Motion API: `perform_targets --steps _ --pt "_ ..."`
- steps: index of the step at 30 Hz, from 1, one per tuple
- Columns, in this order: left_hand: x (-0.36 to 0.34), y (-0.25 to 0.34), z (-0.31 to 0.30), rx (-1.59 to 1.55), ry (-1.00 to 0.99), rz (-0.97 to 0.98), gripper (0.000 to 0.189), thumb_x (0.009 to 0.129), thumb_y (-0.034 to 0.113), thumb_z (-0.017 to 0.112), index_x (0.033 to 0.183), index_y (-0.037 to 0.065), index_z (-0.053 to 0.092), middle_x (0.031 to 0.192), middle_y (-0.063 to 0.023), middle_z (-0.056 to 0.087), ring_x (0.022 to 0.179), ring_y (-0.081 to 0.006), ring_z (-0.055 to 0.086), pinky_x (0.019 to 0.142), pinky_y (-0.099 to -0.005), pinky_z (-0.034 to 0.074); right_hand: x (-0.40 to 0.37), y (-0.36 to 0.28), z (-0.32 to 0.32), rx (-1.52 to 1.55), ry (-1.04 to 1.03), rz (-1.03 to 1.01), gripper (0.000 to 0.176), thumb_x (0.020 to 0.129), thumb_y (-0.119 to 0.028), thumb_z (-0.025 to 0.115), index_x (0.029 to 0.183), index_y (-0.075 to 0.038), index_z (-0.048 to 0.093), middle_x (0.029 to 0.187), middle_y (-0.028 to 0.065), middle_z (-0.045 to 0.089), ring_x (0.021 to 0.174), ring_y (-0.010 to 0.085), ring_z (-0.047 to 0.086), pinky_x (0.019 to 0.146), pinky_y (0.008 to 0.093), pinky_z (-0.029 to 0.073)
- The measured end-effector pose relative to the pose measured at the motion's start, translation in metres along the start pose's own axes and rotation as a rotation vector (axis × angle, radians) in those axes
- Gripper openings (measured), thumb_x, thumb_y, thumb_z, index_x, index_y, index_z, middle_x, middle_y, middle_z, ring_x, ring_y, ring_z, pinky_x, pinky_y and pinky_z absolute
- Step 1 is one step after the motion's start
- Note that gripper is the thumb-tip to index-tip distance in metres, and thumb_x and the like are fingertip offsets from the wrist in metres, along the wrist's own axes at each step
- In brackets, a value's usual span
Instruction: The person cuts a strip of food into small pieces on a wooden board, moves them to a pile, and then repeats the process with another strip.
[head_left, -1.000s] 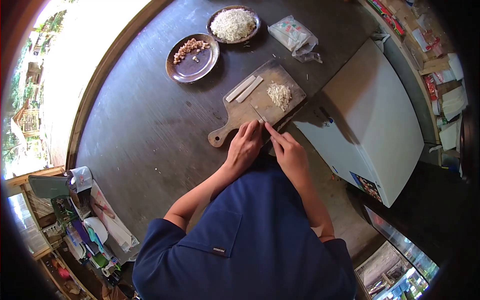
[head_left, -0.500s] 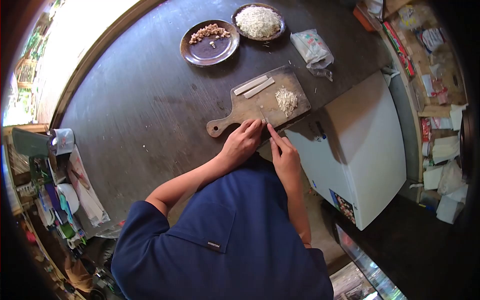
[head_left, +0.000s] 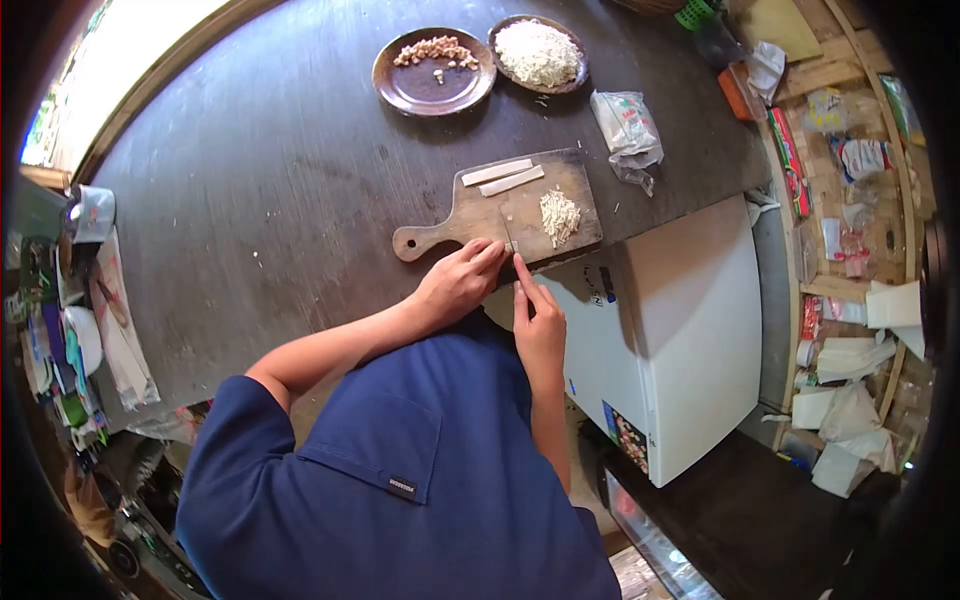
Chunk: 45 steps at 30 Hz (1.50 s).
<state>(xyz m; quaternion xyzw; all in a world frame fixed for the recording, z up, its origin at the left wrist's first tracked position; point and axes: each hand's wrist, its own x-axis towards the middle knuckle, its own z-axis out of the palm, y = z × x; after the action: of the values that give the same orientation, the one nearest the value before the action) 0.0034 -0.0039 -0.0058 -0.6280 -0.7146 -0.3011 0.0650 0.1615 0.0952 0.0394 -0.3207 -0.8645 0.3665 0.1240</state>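
Note:
A wooden cutting board (head_left: 480, 215) lies at the table's near edge. On it are two pale strips (head_left: 511, 180) at the far side and a heap of thin cut pieces (head_left: 559, 218) at the right. My left hand (head_left: 462, 283) is closed at the board's near edge, its fingertips pressed on a small pale piece (head_left: 512, 246). Beside it, my right hand (head_left: 540, 318) has its index finger stretched along a thin blade (head_left: 507, 226), whose handle is hidden in the closed fingers.
Beyond the board stand a plate of small brown chunks (head_left: 435, 88), a bowl of white shreds (head_left: 539, 55) and a plastic bag (head_left: 628, 130). A white freezer (head_left: 690, 330) is to the right; cluttered items line the left edge.
The whole view has shifted and turned a little with the head. Both hands stay together at the near edge of the board, with little visible movement relative to it.

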Motion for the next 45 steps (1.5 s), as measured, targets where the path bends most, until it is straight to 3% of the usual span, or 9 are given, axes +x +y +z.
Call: perform_targets --steps 7,14,16,20,32,33,36,45 --pt "-0.003 -0.001 0.004 0.021 0.021 -0.011 0.043 0.083 0.007 0.072 0.123 -0.007 0.070 0.121 -0.0110 0.064 0.116 -0.0253 0.064 0.099 -0.0331 0.058 -0.034 0.002 -0.012 -0.032 0.005 0.057 0.046 0.109 -0.014 0.061 0.152 -0.027 0.064 0.087 0.0129 0.063 0.075 0.0299 0.064 0.073 0.0434 0.052" --pt "-0.001 -0.002 0.001 0.036 0.013 -0.005 0.045 0.083 0.006 0.072 0.126 -0.007 0.069 0.121 -0.0107 0.063 0.116 -0.0255 0.063 0.098 -0.0334 0.058 -0.011 -0.006 -0.007 0.050 0.038 0.005 0.046 0.109 -0.013 0.060 0.153 -0.026 0.064 0.082 0.0115 0.057 0.070 0.0270 0.058 0.071 0.0418 0.051" --pt "-0.003 -0.002 0.004 0.000 0.015 -0.007 0.051 0.079 0.012 0.073 0.125 -0.010 0.068 0.120 -0.0118 0.063 0.118 -0.0250 0.062 0.100 -0.0313 0.057 -0.011 -0.015 -0.018 -0.004 -0.016 0.117 0.045 0.109 -0.010 0.060 0.151 -0.023 0.065 0.084 0.0152 0.060 0.073 0.0274 0.058 0.075 0.0401 0.052" --pt "-0.002 -0.003 0.003 0.040 0.029 0.017 0.051 0.079 0.012 0.074 0.125 -0.010 0.068 0.121 -0.0120 0.062 0.118 -0.0249 0.062 0.098 -0.0317 0.059 -0.026 -0.002 -0.015 -0.025 0.005 0.042 0.047 0.108 -0.011 0.061 0.152 -0.026 0.064 0.080 0.0111 0.057 0.068 0.0262 0.056 0.070 0.0420 0.050" --pt "-0.005 -0.004 0.004 0.040 -0.051 0.029 0.046 0.082 0.010 0.072 0.124 -0.008 0.069 0.122 -0.0125 0.063 0.118 -0.0265 0.062 0.102 -0.0328 0.056 0.000 -0.004 0.000 -0.011 0.045 -0.011 0.046 0.108 -0.013 0.062 0.151 -0.028 0.066 0.083 0.0124 0.061 0.071 0.0292 0.062 0.072 0.0425 0.052" --pt "-0.005 -0.004 0.004 0.027 -0.038 0.018 0.044 0.083 0.009 0.072 0.124 -0.008 0.069 0.122 -0.0124 0.063 0.119 -0.0264 0.062 0.102 -0.0328 0.056 -0.006 -0.014 -0.009 -0.003 -0.016 0.093 0.043 0.109 -0.011 0.061 0.150 -0.021 0.067 0.090 0.0170 0.067 0.075 0.0306 0.060 0.076 0.0418 0.052" --pt "-0.003 -0.004 0.003 0.064 0.040 0.048 0.046 0.079 0.013 0.074 0.119 -0.009 0.069 0.120 -0.0125 0.063 0.119 -0.0259 0.060 0.100 -0.0305 0.056 -0.023 -0.008 -0.010 -0.036 0.006 0.067 0.047 0.107 -0.012 0.062 0.151 -0.029 0.066 0.081 0.0121 0.060 0.070 0.0284 0.062 0.071 0.0426 0.052" --pt "-0.003 -0.003 0.000 0.048 -0.038 0.023 0.044 0.081 0.010 0.072 0.122 -0.007 0.070 0.122 -0.0119 0.064 0.118 -0.0268 0.062 0.103 -0.0328 0.055 0.012 -0.004 0.008 0.039 0.060 -0.019 0.047 0.106 -0.012 0.063 0.150 -0.028 0.067 0.085 0.0127 0.064 0.074 0.0313 0.066 0.072 0.0434 0.053"
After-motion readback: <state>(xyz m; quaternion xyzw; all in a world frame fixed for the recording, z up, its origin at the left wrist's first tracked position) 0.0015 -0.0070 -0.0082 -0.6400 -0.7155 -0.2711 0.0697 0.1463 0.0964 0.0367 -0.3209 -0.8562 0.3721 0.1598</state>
